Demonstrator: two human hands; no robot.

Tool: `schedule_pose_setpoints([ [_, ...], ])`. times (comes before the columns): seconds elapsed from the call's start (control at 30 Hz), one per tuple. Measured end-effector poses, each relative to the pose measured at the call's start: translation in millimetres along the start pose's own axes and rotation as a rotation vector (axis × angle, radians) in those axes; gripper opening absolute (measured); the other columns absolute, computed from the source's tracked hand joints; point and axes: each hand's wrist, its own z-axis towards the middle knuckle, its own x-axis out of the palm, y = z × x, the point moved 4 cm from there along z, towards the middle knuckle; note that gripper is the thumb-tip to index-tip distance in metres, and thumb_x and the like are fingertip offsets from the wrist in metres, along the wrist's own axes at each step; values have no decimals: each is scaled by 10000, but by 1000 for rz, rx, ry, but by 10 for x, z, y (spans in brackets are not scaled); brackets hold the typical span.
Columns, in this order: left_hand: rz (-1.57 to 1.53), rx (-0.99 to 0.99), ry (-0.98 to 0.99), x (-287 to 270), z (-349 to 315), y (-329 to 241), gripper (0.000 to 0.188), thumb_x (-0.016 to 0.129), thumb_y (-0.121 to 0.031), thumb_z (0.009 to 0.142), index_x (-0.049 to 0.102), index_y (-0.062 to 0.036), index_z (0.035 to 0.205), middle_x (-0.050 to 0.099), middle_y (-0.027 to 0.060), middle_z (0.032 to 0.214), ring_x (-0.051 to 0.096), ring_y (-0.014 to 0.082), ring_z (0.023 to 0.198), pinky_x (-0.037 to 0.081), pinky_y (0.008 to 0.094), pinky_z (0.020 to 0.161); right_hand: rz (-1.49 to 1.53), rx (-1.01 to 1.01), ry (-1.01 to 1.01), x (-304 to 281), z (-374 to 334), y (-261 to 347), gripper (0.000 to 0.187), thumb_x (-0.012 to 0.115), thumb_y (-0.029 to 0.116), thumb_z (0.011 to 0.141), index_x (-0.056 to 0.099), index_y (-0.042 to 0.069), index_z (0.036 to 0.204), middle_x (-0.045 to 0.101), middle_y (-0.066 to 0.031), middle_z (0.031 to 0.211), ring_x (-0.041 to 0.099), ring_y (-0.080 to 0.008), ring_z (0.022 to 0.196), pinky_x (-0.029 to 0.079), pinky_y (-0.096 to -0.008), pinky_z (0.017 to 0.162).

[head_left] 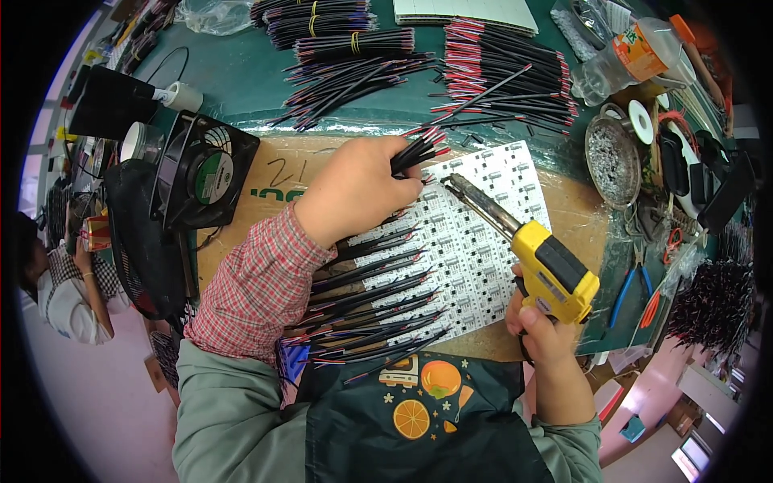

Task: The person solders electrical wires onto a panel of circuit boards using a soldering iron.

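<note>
My left hand [358, 183] is closed round a small bunch of black-sheathed cables [416, 153] with red and white wire ends, over the far left corner of a white circuit board panel [475, 274]. My right hand [541, 328] grips a yellow soldering gun [555, 270] by its handle. The gun's metal tip points up and left, close to the board's far edge and just right of my left hand. Along the board's left side lies a row of black cables [378, 282], their ends at the board. My left hand hides part of the board's far left corner.
Cable bundles [354, 44] and a pile of red-ended cables [507, 76] lie at the back. A black fan [205, 173] stands at left. At right are a metal dish [612, 161], a plastic bottle [636, 60] and blue-handled pliers [630, 290]. Another person [72, 282] sits far left.
</note>
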Motion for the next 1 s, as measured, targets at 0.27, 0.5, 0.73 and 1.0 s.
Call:
schedule_pose_setpoints([
  [0.27, -33, -29, 65, -13, 40, 19, 165, 713, -142, 739, 637, -11, 805, 612, 51, 702, 554, 148, 646, 462, 305, 633, -36, -32, 33, 6, 19, -5, 598, 691, 242, 775, 452, -84, 1216, 486, -66, 650, 454, -128, 506, 377, -247, 469],
  [0.5, 6, 1, 57, -1, 31, 21, 139, 642, -127, 758, 635, -2, 816, 636, 141, 704, 616, 261, 648, 485, 356, 646, -65, -55, 1, -10, -11, -77, 511, 689, 233, 782, 488, -66, 1144, 515, -84, 679, 483, -136, 518, 397, -245, 462],
  [0.73, -16, 24, 65, 11, 38, 28, 145, 643, -128, 757, 635, 1, 823, 642, 147, 727, 621, 264, 668, 484, 362, 649, 2, -23, 49, -28, -9, -63, 609, 721, 272, 771, 469, -48, 1222, 477, -43, 660, 462, -127, 528, 381, -255, 480],
  [1.0, 1, 54, 38, 3, 9, -16, 303, 661, -280, 833, 615, 5, 926, 641, 163, 787, 613, 270, 709, 479, 367, 672, 83, -45, 31, -25, -48, -79, 683, 733, 289, 770, 437, -51, 1282, 453, -32, 648, 448, -129, 528, 372, -263, 487],
])
